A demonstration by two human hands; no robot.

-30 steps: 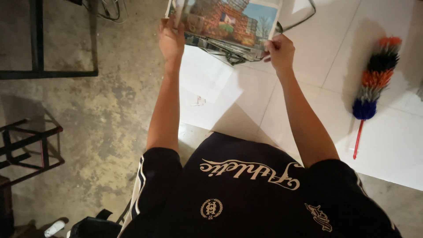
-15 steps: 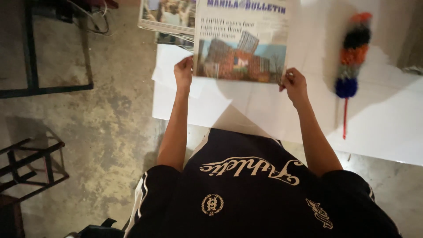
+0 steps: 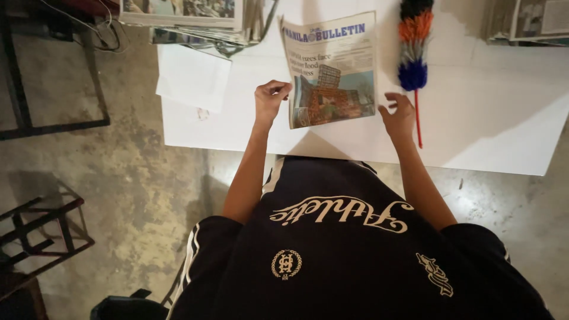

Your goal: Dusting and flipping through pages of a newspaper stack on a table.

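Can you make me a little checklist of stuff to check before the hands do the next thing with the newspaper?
1. Folded newspaper with a colour front-page photo lies flat on the white sheet: ok.
2. Left hand gripping the paper's left edge: cannot tell, fingers curled at it.
3. Right hand on the paper: not ok, open beside it.
4. Striped feather duster with red handle off the paper: ok, beside it.
5. Stack of newspapers apart: ok.

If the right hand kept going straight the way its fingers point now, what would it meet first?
Probably the folded newspaper: the right hand is open beside its right edge, fingers aimed up and left toward it. The feather duster lies just right of that line; depth is unclear.
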